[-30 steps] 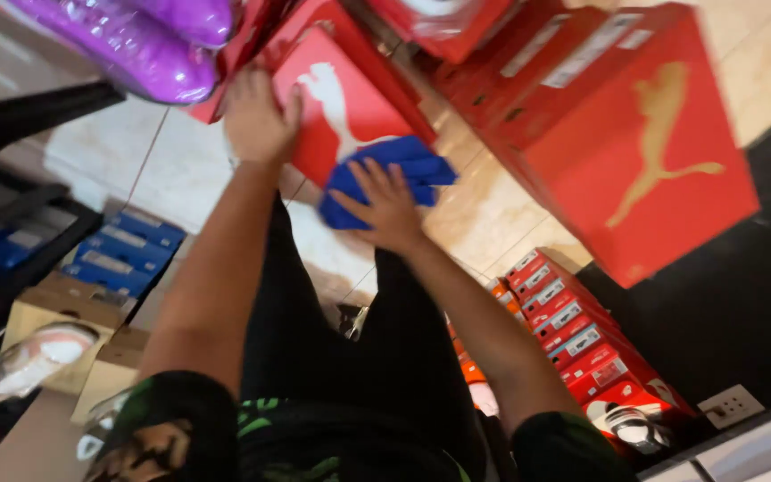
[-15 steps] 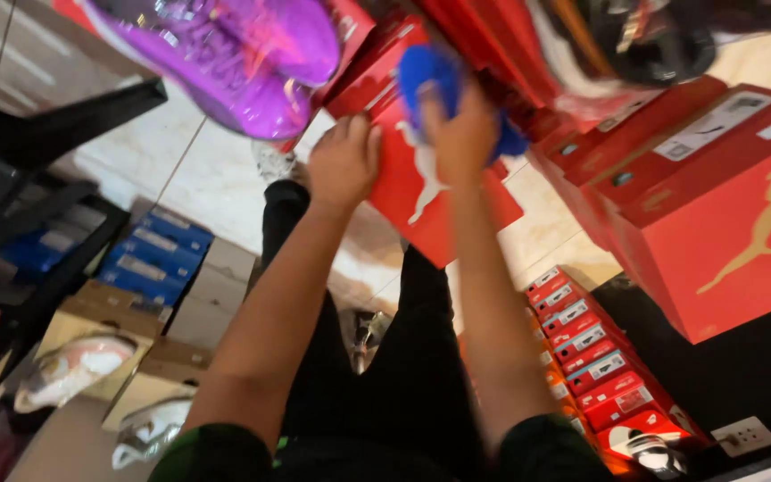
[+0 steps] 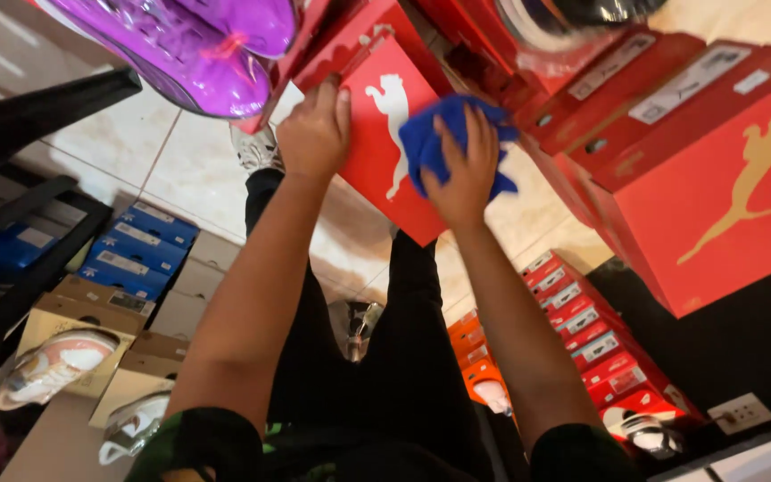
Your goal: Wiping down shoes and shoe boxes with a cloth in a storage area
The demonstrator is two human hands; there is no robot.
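Left hand (image 3: pixel 316 134) grips red box (image 3: pixel 384 143); right hand (image 3: pixel 468 170) presses half-hidden blue cloth (image 3: pixel 423 143) on it.

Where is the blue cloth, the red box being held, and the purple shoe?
blue cloth (image 3: pixel 421 143), head view, on its bunched left part.
red box (image 3: pixel 377 156), head view, on its lid face.
purple shoe (image 3: pixel 198 45), head view, on its side.

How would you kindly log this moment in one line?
left hand: holds red shoebox | right hand: presses blue cloth on box
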